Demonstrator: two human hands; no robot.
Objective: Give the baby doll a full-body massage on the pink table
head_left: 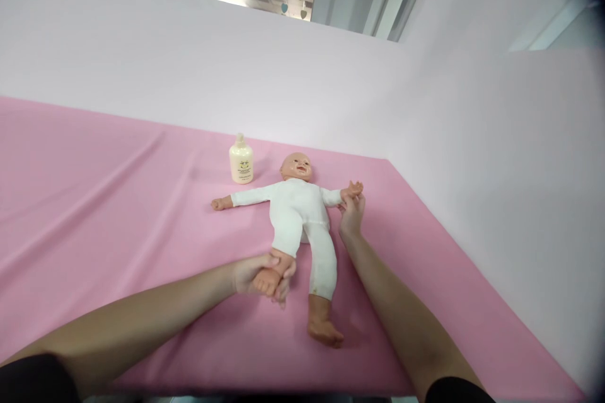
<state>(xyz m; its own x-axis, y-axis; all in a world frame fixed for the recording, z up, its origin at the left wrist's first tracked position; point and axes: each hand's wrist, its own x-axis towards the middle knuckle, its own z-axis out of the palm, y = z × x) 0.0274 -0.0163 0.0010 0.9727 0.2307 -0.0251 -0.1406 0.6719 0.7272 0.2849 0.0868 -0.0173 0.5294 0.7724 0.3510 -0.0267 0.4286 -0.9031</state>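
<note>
A baby doll (300,204) with a white cloth body lies on its back on the pink sheet (118,201), its head toward the wall. My left hand (253,272) is wrapped around the doll's ankle on the left side of the view, the bare foot showing in front of my palm. On the right, my right hand (352,214) grips the doll's wrist, and the doll's small fingers stick out above mine. Its other arm stretches out to the left, and its other leg lies straight toward me; I touch neither.
A cream bottle (241,162) stands upright on the sheet, left of the doll's head. White walls (212,69) rise behind and to the right (496,157). Beyond the back wall's top edge are ceiling lights and hanging heart shapes.
</note>
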